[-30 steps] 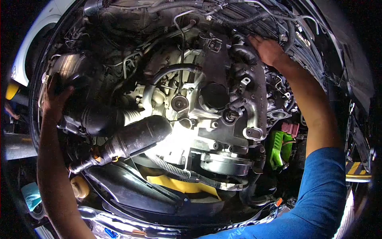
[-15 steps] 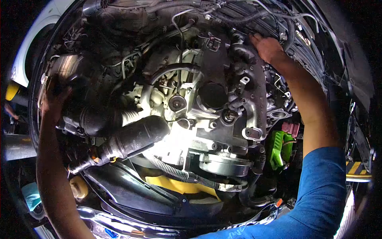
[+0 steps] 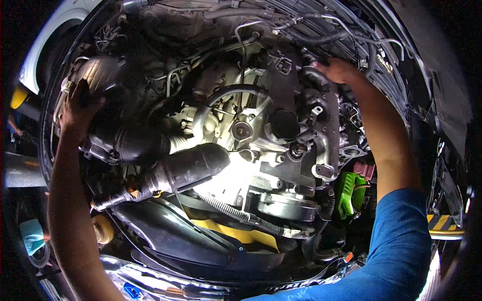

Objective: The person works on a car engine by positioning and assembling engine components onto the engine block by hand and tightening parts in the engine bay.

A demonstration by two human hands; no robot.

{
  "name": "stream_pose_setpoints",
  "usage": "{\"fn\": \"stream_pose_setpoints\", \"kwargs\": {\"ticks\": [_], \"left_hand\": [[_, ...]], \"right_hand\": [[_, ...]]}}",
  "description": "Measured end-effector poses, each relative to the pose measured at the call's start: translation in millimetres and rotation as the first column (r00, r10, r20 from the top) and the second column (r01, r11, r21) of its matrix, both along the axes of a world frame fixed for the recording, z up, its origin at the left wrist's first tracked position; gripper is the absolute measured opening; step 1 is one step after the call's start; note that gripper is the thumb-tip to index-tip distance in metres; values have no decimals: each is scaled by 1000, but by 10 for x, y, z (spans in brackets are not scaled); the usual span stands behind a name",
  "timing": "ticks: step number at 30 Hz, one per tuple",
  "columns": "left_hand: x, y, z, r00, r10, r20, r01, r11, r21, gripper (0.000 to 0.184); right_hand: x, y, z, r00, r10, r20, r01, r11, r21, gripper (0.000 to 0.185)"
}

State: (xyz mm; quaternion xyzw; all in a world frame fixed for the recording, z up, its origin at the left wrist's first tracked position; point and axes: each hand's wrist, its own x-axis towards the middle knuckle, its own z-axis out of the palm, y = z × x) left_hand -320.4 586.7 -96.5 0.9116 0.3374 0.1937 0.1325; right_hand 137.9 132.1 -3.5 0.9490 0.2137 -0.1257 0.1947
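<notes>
My left hand (image 3: 80,111) rests at the left side of the engine bay, thumb apart from the fingers. It is beside a rounded, shiny reservoir-like part (image 3: 103,70) and above the black air intake housing (image 3: 125,143). My right hand (image 3: 337,70) reaches to the back right of the engine, next to the dark intake manifold (image 3: 324,128). Its fingertips go down among the pipes and are mostly hidden, so what they touch does not show. Between my arms lies the engine, with its black cover (image 3: 283,123) and a loose, wide black air duct (image 3: 191,168).
A bright light shines on the engine's middle. A green plastic part (image 3: 347,193) and a red terminal cover (image 3: 364,170) sit at the right. A corrugated hose (image 3: 226,210) crosses the front, above a yellow sheet (image 3: 236,233). Metal lines (image 3: 321,20) run along the back.
The view has shifted, so the engine appears slightly lower and further right. My right hand's fingers now sit deeper behind the pipes. My left hand stays beside the same part.
</notes>
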Motion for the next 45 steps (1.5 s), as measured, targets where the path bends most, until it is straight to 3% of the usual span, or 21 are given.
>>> {"fn": "stream_pose_setpoints", "kwargs": {"ticks": [1,3,5,8,10,16,21,24,27,30,34,39,41,43,45], "left_hand": [[47,-184,156,999,24,-23,-24,1000,0,82],[85,-271,243,995,45,-93,-48,999,-26,80],[83,56,-38,998,23,-64,-18,997,72,81],[51,92,-118,999,12,-43,-8,994,108,82],[89,137,-136,999,-5,-52,12,991,137,82],[86,35,-12,996,5,-85,-4,1000,15,87],[107,69,-47,996,21,-89,-22,1000,-17,92],[106,-137,78,988,105,-112,-108,994,-23,92],[70,-252,157,996,74,-49,-72,997,39,92],[75,-191,145,993,69,-91,-67,997,33,92],[86,238,-241,999,24,-46,-17,990,142,92],[59,-281,182,987,127,-102,-123,991,45,92],[29,-69,50,996,44,-82,-43,999,16,91],[81,-114,117,998,16,-63,-15,1000,18,90],[55,-298,228,998,51,-38,-49,998,45,89]], "right_hand": [[88,-78,-161,975,177,130,-189,979,80,98],[100,-33,-242,992,56,117,-61,997,37,98],[-22,78,-187,993,-69,97,70,998,-7,98],[70,-26,-226,996,10,86,-18,995,99,97],[-415,125,-13,975,146,165,-170,975,140,99],[-145,16,-298,960,37,279,-70,991,110,99],[-301,100,-167,961,191,201,-224,962,158,97],[-345,129,-139,969,160,189,-191,969,158,95],[-285,132,-176,974,126,191,-157,974,160,92],[-321,166,-189,974,100,204,-133,978,159,89],[88,91,-420,961,24,274,-50,995,88,82],[-39,180,-397,969,12,247,-31,997,73,75],[-84,267,-367,977,-101,188,101,995,11,74],[117,251,-457,993,-26,112,58,954,-295,74],[233,164,-420,985,-55,166,73,992,-105,75]]}}
